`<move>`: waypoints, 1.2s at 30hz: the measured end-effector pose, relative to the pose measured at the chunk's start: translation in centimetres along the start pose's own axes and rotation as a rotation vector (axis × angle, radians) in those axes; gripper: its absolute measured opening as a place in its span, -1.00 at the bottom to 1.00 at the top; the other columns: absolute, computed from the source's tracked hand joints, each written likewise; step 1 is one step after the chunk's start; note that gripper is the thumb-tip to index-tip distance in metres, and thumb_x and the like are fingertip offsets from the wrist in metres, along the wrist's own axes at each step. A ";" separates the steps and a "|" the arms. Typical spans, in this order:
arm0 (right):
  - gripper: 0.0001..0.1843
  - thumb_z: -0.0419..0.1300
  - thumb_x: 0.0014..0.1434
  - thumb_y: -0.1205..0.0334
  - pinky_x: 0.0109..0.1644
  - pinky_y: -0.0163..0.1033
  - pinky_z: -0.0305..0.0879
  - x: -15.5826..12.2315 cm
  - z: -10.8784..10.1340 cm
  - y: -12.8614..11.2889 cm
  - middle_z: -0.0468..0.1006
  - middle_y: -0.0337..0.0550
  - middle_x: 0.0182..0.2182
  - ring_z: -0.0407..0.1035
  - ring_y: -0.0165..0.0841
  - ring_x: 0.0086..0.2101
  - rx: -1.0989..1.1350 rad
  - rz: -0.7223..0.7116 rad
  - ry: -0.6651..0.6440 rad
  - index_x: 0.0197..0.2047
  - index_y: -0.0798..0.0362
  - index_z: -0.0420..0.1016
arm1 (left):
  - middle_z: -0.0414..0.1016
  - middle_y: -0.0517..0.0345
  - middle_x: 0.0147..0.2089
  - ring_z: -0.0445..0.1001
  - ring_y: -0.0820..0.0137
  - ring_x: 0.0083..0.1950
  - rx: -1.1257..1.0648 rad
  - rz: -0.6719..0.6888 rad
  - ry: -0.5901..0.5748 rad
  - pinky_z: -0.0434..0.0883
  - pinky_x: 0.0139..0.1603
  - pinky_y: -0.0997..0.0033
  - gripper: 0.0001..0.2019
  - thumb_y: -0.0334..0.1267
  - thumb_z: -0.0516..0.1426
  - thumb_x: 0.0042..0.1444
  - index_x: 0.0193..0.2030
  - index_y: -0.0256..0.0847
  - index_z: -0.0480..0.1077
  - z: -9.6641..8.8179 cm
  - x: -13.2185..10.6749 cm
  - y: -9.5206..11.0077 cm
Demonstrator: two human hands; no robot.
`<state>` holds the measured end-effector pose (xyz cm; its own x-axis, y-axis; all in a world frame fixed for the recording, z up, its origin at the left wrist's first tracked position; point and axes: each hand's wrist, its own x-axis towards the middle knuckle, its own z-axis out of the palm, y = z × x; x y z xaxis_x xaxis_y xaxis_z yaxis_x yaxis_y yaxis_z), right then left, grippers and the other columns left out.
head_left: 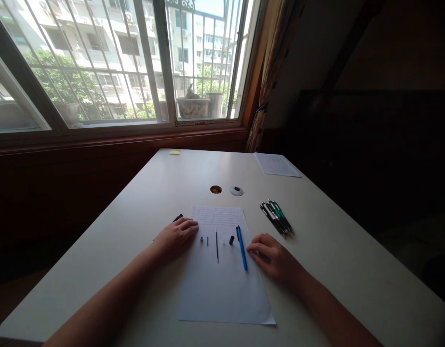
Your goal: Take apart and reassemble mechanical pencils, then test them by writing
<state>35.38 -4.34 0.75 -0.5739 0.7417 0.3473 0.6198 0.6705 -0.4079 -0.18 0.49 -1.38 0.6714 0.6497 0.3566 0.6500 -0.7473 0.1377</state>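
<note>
A sheet of paper (225, 294) with lines of writing at its top lies on the table. My left hand (177, 236) rests palm down at its left edge, fingers stretched out. A black pen (178, 217) sticks out beyond that hand, partly hidden by it. Lying on the sheet are a blue pen (242, 250), a thin ink refill (217, 246), a short black grip sleeve (231, 240), a small dark tip (201, 239) and a little spring-like piece (208, 241). Beside the right edge, near the blue pen, my right hand (271, 253) rests with loosely bent fingers, holding nothing.
Several pens (276, 218) lie bunched to the right of the sheet. Farther back are a round cable hole (215, 190), its loose cover (236, 191), a stack of papers (278, 165) and a yellow sticky note (175, 152). A barred window stands behind the white table (135, 202).
</note>
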 end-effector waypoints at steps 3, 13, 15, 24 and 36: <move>-0.81 0.15 0.27 0.35 -0.12 -0.11 0.46 0.0 0.0 0.0 0.48 -0.06 -0.23 0.43 -0.25 -0.20 0.000 -0.002 0.009 -0.09 0.00 0.54 | 0.45 -0.03 0.14 0.37 0.18 0.19 0.002 0.001 -0.006 0.44 0.16 0.09 -0.69 -0.32 0.01 0.33 0.15 -0.18 0.39 -0.1 0.0 0.0; -0.80 0.15 0.26 0.37 -0.11 -0.10 0.45 -0.1 0.3 0.3 0.48 -0.05 -0.21 0.43 -0.24 -0.19 0.005 0.000 0.016 -0.08 0.01 0.53 | 0.47 -0.05 0.10 0.40 0.19 0.16 -0.037 0.017 0.039 0.45 0.15 0.10 -0.70 -0.34 0.02 0.32 0.14 -0.17 0.41 -0.4 0.1 0.3; -0.80 0.16 0.26 0.37 -0.12 -0.11 0.46 -0.1 0.4 0.4 0.48 -0.06 -0.22 0.43 -0.24 -0.20 0.004 -0.011 0.026 -0.09 0.01 0.53 | 0.47 -0.05 0.10 0.40 0.20 0.16 -0.043 0.018 0.046 0.45 0.16 0.11 -0.70 -0.34 0.01 0.33 0.14 -0.17 0.41 -0.4 0.1 0.3; -0.81 0.13 0.29 0.33 -0.09 -0.08 0.45 -0.2 0.3 0.4 0.46 -0.05 -0.20 0.41 -0.24 -0.17 0.005 0.015 -0.014 -0.07 0.01 0.53 | 0.45 -0.03 0.13 0.38 0.18 0.18 -0.008 0.008 0.006 0.45 0.16 0.10 -0.68 -0.32 0.01 0.33 0.16 -0.16 0.39 -0.4 0.0 0.2; -0.81 0.11 0.31 0.33 -0.09 -0.07 0.43 -0.1 0.0 0.1 0.45 -0.04 -0.19 0.38 -0.24 -0.16 0.025 0.032 -0.036 -0.07 0.02 0.52 | 0.45 -0.02 0.14 0.38 0.18 0.18 -0.006 0.002 -0.011 0.46 0.15 0.10 -0.69 -0.32 0.00 0.34 0.17 -0.16 0.39 -0.6 0.1 0.3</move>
<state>35.48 -4.32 0.65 -0.5730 0.7615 0.3030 0.6249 0.6452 -0.4395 -0.15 0.25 -0.79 0.6768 0.6495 0.3466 0.6463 -0.7496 0.1426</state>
